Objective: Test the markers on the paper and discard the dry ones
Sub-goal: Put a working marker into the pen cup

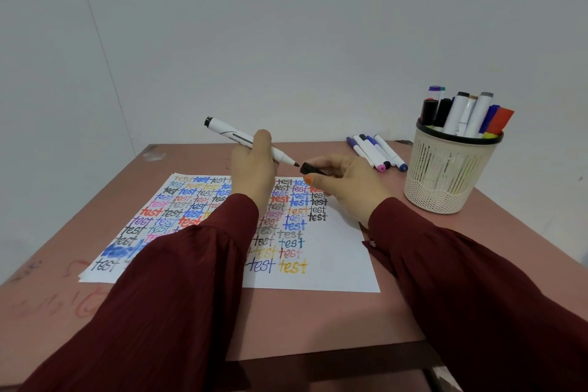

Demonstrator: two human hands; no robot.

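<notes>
Marker (229, 134) uncapped, gripped by left hand (253, 169); right hand (350, 181) pinches its cap (310, 168) beside the tip; testing seems due; tip must reach bare paper (337, 258), near right.

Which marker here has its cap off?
The white marker in the left hand: its dark tip is bare, and the right hand pinches its black cap. The loose markers on the table and those in the basket look capped.
</notes>
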